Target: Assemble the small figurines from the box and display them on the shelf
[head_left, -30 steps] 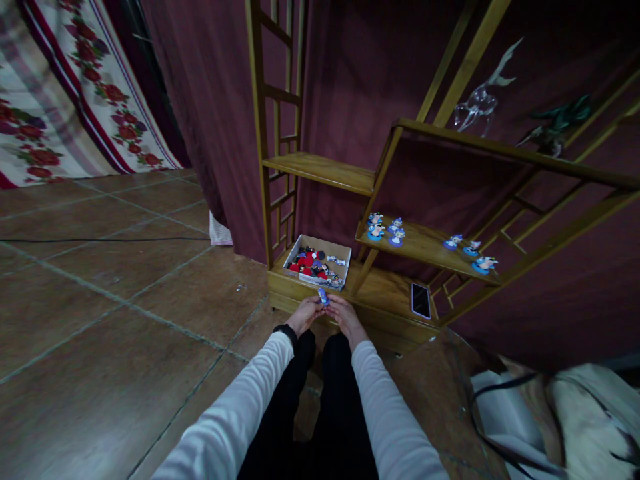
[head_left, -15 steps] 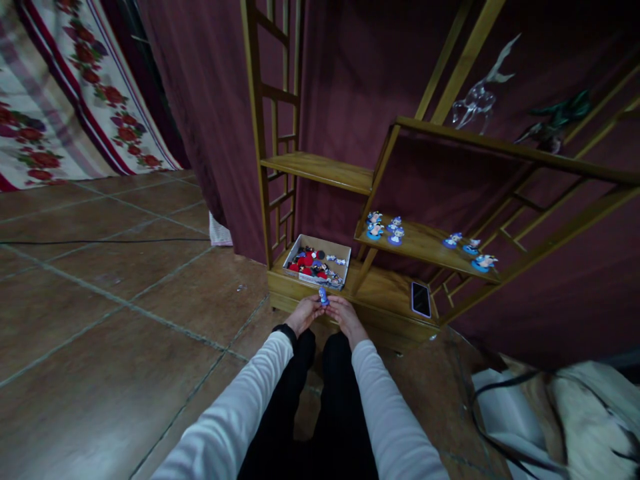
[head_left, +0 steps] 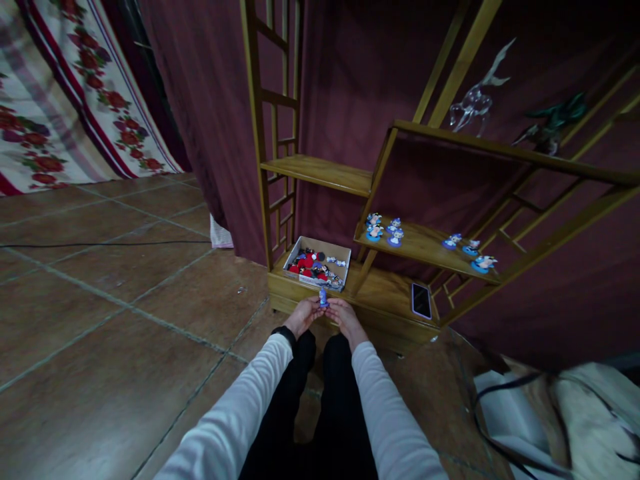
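Note:
A small purple figurine (head_left: 323, 297) is held upright between my two hands, just in front of the low wooden shelf. My left hand (head_left: 304, 316), with a dark band at the wrist, pinches it from the left. From the other side my right hand (head_left: 345, 316) grips it with closed fingers. Right behind the hands, an open cardboard box (head_left: 324, 284) holds several figurines and red round pieces. On the raised shelf (head_left: 420, 245) stand several small figurines on blue and purple bases, in a left cluster (head_left: 395, 237) and a right group (head_left: 483, 264).
A phone (head_left: 421, 301) lies on the lower shelf at the right. A clear glass deer (head_left: 473, 110) and a dark green ornament (head_left: 555, 127) stand on the top shelf. Bags (head_left: 560, 413) with a black strap sit on the floor at the right. A thin cable (head_left: 105, 244) crosses the tiles.
The figurine between my hands appears slightly more upright, and a little more of it shows. Both hands stay nearly in place; the view has shifted very slightly.

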A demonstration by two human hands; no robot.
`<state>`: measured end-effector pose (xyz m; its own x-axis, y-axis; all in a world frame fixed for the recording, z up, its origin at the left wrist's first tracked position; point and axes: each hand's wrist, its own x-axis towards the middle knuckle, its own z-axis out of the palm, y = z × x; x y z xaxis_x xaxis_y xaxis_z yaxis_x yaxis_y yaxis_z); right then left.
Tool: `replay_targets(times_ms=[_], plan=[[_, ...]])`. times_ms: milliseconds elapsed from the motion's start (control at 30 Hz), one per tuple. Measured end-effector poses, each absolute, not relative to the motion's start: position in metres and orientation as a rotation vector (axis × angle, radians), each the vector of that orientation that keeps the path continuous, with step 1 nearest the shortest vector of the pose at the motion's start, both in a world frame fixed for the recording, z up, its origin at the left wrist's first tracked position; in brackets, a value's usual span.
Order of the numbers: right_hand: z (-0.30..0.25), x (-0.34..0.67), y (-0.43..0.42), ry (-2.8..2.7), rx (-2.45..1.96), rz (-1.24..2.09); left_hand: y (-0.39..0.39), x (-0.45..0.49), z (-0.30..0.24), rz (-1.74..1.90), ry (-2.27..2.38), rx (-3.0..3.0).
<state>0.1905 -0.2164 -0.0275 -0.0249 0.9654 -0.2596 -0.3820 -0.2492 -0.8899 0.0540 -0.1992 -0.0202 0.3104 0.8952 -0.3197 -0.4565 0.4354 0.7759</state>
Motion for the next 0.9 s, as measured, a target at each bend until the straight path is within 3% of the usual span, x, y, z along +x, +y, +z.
replay_targets(times_ms=[400,900], plan=[[-0.017,0.185,-0.221,-0.73,-1.08,1.579,-0.204,0.064,-0.028,1.298,0.988,0.889],[-0.019,0.184,-0.222,-0.774,-1.081,1.448,-0.216,0.072,-0.019,1.259,1.226,1.454]])
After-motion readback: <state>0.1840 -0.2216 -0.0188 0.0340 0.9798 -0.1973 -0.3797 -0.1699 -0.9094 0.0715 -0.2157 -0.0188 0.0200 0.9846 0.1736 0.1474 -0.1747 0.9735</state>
